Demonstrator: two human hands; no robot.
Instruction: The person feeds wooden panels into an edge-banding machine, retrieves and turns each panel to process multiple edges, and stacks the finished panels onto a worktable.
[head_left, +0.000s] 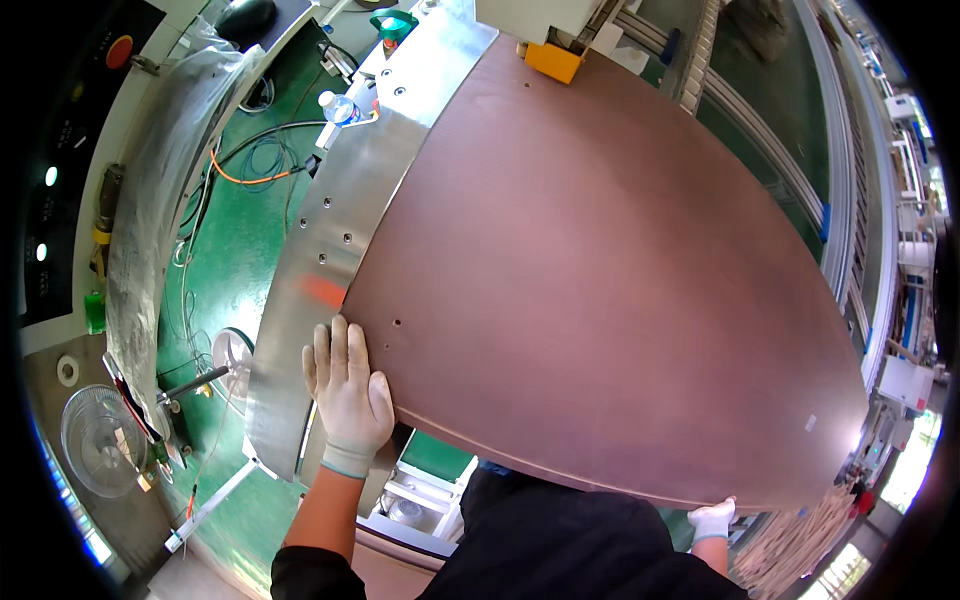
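The brown sheet [600, 270] lies flat and broad in front of the person, with both gloved hands at its near side. The left grip [350, 400] is released: the palm faces down over the sheet's near-left corner, fingers straight, thumb spread, fingertips by the seam with the metal plate [330, 230]. The right grip [713, 518] grasps the sheet's near edge farther right, its underside hidden.

Small markings sit beside the lit buttons of the control panel [70, 160], too small to read here. The clear bottle [338, 108] has a label that is likewise illegible. A small pale sticker [811, 423] is on the sheet near its right end, and an orange-red streak [323, 291] marks the plate.

The sheet's left edge runs along the plate; whether it overlaps cannot be told. Its far edge comes just beside a yellow block [553, 63], its curved right edge near the aluminium rails [775, 140], and its near edge close to the person's dark-clothed torso [560, 540]. Left of the plate, green floor [240, 215] opens out, crossed by cables [255, 180].
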